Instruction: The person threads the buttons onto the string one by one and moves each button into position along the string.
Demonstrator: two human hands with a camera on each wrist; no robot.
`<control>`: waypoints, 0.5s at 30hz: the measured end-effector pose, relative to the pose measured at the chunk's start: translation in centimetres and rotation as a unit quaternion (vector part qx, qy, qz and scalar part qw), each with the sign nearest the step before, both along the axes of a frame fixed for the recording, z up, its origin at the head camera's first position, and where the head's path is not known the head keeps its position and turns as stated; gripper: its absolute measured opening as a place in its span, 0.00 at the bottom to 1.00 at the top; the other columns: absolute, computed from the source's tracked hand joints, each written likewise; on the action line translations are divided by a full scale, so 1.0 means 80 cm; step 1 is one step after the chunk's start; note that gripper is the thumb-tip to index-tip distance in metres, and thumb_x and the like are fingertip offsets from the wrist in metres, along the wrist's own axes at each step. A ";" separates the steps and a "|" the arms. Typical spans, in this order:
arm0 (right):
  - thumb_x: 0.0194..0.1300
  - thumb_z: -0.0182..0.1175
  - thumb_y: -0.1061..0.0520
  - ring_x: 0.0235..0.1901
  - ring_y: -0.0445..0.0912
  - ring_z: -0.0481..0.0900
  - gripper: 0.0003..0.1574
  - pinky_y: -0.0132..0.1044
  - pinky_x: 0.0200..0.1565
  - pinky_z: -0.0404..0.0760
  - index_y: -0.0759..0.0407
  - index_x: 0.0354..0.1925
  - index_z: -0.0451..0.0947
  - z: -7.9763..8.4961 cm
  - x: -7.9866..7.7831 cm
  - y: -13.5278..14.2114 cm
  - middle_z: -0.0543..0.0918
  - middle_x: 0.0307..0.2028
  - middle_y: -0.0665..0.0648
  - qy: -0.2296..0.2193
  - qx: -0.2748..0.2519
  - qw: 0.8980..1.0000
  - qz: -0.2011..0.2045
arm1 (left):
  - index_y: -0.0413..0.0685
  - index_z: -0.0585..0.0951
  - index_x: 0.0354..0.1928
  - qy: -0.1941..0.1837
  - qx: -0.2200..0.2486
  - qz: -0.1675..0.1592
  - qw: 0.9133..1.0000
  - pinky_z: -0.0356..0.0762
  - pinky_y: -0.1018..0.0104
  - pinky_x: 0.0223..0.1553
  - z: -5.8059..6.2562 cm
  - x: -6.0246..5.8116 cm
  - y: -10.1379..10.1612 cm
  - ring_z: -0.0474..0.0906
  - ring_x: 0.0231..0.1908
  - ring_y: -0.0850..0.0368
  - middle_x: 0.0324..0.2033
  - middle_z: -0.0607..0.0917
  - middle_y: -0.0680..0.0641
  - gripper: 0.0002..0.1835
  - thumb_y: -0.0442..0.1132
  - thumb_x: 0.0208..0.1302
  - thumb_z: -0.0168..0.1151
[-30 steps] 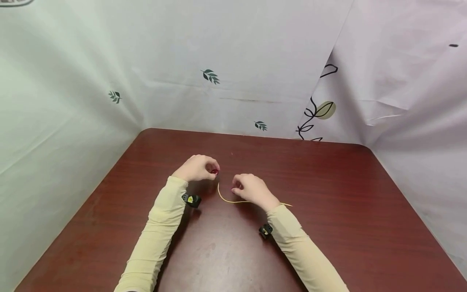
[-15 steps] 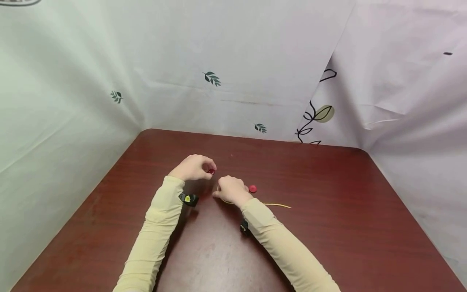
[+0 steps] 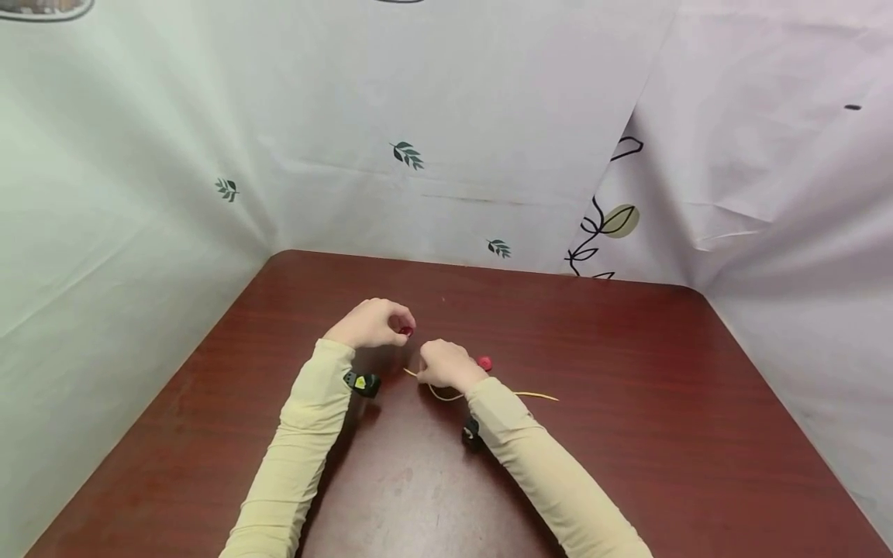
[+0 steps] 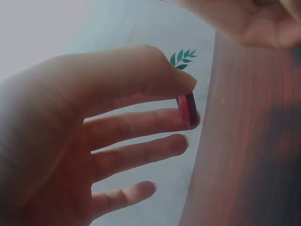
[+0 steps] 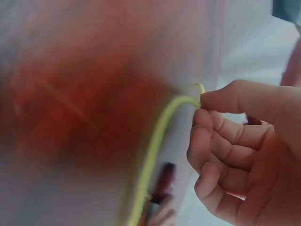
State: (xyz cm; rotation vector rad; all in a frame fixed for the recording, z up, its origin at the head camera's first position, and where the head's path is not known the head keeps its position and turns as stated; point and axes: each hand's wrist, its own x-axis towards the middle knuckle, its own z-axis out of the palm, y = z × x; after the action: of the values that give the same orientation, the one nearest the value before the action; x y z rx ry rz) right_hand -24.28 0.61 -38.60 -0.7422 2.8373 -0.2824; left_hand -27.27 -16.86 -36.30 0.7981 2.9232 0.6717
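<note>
In the head view my left hand (image 3: 371,322) is held over the left middle of the table. Its thumb and forefinger pinch a small red disc (image 4: 187,110), seen nearly edge-on in the left wrist view, while the other fingers stay spread apart. To its right, my right hand (image 3: 448,364) pinches a thin yellow cord (image 5: 153,155) close to one end. A short tip of the cord pokes out past the thumb. The rest passes behind the hand and sleeve, and its other end lies on the table. A second red disc (image 3: 484,363) rests just right of the right hand.
The dark reddish-brown table (image 3: 628,434) has rounded far corners. White sheets (image 3: 314,116) with leaf prints hang behind it and along both sides. A small black device (image 3: 363,384) is strapped at the left wrist.
My right hand has moved left to the cord's near-left end and now pinches it, its tip pointing left. The second red disc has come into view from behind that hand. The left hand barely moved.
</note>
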 end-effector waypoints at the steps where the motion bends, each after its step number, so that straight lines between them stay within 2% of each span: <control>1: 0.57 0.66 0.54 0.26 0.42 0.76 0.10 0.38 0.28 0.73 0.52 0.21 0.80 0.003 -0.001 0.004 0.81 0.25 0.49 0.002 -0.011 1.000 0.002 | 0.50 0.86 0.40 0.000 0.001 0.001 1.000 0.77 0.62 0.41 0.000 0.000 0.000 0.81 0.34 0.60 0.31 0.87 0.54 0.10 0.38 0.53 0.67; 8: 0.55 0.64 0.61 0.21 0.40 0.70 0.08 0.29 0.26 0.67 0.55 0.23 0.75 0.026 -0.004 0.031 0.74 0.19 0.48 0.002 -0.119 0.992 0.031 | 0.52 0.85 0.38 0.001 0.002 0.008 1.000 0.77 0.63 0.41 -0.002 0.000 0.001 0.80 0.34 0.60 0.30 0.86 0.54 0.09 0.39 0.53 0.67; 12: 0.56 0.60 0.67 0.22 0.39 0.72 0.04 0.27 0.26 0.70 0.59 0.30 0.77 0.031 -0.001 0.048 0.78 0.23 0.51 -0.032 -0.179 0.983 0.030 | 0.53 0.85 0.37 0.004 0.008 0.007 1.000 0.77 0.63 0.42 -0.002 0.000 0.004 0.81 0.34 0.60 0.30 0.86 0.55 0.08 0.40 0.53 0.67; 15: 0.59 0.56 0.69 0.23 0.38 0.74 0.09 0.28 0.28 0.73 0.64 0.38 0.79 0.033 0.005 0.061 0.82 0.27 0.56 -0.052 -0.210 0.976 0.019 | 0.53 0.85 0.36 0.011 0.015 -0.003 1.000 0.77 0.62 0.42 -0.002 0.000 0.008 0.81 0.35 0.59 0.30 0.86 0.55 0.07 0.41 0.53 0.67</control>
State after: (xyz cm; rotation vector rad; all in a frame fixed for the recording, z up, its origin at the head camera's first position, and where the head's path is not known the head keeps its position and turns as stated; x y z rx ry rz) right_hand -23.88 5.45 -35.96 -0.8269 2.6870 -0.9055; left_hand -27.26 -16.22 -36.43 0.8206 2.9362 0.7125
